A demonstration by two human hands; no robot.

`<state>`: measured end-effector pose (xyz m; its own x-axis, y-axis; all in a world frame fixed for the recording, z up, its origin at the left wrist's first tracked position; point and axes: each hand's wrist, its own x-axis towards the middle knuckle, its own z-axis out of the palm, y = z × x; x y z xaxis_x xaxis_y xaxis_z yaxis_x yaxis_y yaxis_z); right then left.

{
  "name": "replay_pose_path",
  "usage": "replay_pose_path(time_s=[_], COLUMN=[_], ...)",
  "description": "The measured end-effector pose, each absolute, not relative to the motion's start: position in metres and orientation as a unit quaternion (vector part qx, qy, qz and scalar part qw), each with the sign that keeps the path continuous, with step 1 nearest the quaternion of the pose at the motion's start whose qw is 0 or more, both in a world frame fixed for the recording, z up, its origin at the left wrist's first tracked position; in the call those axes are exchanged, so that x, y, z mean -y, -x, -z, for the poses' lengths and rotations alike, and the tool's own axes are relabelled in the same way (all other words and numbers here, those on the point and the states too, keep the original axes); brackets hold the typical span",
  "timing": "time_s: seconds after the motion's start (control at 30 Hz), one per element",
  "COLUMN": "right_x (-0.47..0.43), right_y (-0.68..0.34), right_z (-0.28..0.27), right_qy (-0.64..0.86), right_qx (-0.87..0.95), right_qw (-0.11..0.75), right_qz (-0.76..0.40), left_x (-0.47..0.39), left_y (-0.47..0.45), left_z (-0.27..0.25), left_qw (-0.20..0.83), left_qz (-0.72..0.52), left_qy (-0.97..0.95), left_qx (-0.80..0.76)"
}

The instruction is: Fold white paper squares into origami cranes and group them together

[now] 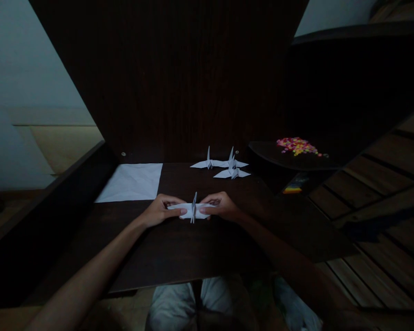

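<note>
A white origami crane is held above the dark desk by both hands, its wings spread out to the sides and its narrow folded middle standing upright. My left hand pinches the left wing, thumb on the near face and fingers behind. On the other side, my right hand grips the right wing in the same way. Beyond the hands, several finished paper cranes stand close together near the back panel. A creased white sheet of paper lies flat to the left of my left hand.
The dark wooden desk has a raised side board on the left and a tall back panel. On a small rounded shelf at right sits a pile of colourful small pieces. Wooden slats show at far right.
</note>
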<state>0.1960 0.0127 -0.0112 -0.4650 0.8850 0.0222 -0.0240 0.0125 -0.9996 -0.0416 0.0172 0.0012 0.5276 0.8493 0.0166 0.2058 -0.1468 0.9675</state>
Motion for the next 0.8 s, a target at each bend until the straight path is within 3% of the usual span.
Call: replay_pose_path(time_s=[0.27, 0.8], right_x=[-0.0115, -0.0105], right_y=[-0.1914, -0.192], right_z=[0.0138, 0.0101], right_qy=[0.326, 0.352], right_qx=[0.617, 0.626], right_qw=[0.325, 0.306], right_qz=[-0.638, -0.625], left_x=[-0.014, -0.0116], left_y=[0.0442, 0.0433], left_z=[-0.0005, -0.0008], left_qw=[0.534, 0.547], left_qz=[-0.281, -0.275], left_qy=[-0.707, -0.695], left_qx=[-0.368, -0.378])
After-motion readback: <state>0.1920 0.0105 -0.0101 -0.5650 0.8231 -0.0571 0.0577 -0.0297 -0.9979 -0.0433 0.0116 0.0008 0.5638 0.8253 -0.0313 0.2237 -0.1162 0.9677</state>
